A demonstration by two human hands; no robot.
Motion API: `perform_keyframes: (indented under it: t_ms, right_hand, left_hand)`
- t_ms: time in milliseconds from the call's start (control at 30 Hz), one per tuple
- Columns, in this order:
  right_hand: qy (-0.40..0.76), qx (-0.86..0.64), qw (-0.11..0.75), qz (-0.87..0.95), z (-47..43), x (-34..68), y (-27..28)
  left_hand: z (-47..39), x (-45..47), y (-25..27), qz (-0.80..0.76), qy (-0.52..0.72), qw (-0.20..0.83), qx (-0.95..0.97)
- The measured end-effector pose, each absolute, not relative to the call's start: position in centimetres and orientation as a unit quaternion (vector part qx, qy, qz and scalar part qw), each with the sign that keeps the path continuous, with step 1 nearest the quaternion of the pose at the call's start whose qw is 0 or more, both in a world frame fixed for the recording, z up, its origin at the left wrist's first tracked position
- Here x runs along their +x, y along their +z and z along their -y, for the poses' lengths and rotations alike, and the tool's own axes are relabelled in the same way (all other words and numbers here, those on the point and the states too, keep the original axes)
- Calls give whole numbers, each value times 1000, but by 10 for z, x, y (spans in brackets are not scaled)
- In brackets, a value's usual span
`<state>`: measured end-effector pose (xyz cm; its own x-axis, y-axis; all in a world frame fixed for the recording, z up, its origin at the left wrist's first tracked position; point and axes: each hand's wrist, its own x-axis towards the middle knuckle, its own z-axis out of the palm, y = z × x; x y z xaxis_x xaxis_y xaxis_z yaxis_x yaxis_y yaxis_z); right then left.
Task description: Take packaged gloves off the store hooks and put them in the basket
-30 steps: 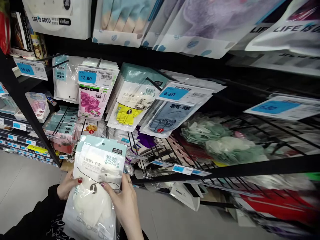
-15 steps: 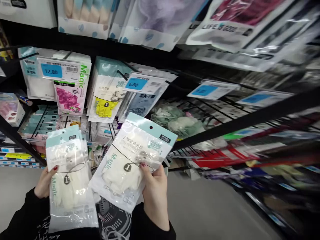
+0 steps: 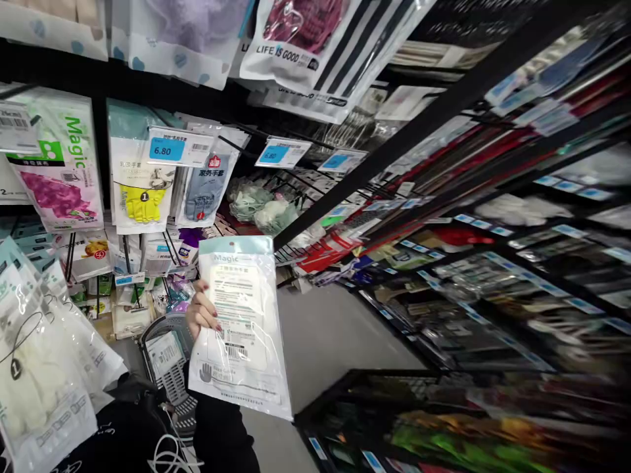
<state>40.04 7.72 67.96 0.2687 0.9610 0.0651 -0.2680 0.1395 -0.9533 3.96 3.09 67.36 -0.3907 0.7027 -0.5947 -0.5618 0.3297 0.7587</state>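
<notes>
"Magic" and "Size Guide" there on the centre packet (image 3: 241, 355), "LIFE IS GOOD" blazing across the top pouch (image 3: 290, 56), "6.80" on a price tag (image 3: 180, 148) upper left, "Magic" running down the pink-cloth packet (image 3: 62, 177)!

- The right hand (image 3: 201, 310) now shows the printed back of its glove packet (image 3: 241, 328), barcode outward, instead of the front.
- The other packets (image 3: 42, 374) are farther from it, fanned out at the view's left edge.
- The left hand is out of view.
- More of the gray basket (image 3: 181, 389) shows between the packets.
- The view swings right, bringing in more aisle shelves (image 3: 517, 338).
</notes>
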Motion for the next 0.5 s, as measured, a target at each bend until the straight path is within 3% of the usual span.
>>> perform_keyframes:
  t_ms: [233, 500]
  right_hand:
    - [483, -450, 639, 395, -92, 390, 674]
    - [398, -555, 595, 422, -90, 398, 673]
  left_hand:
    - [-28, 52, 690, -587, 570, 575, -3]
    - [-24, 61, 685, -568, 579, 584, -16]
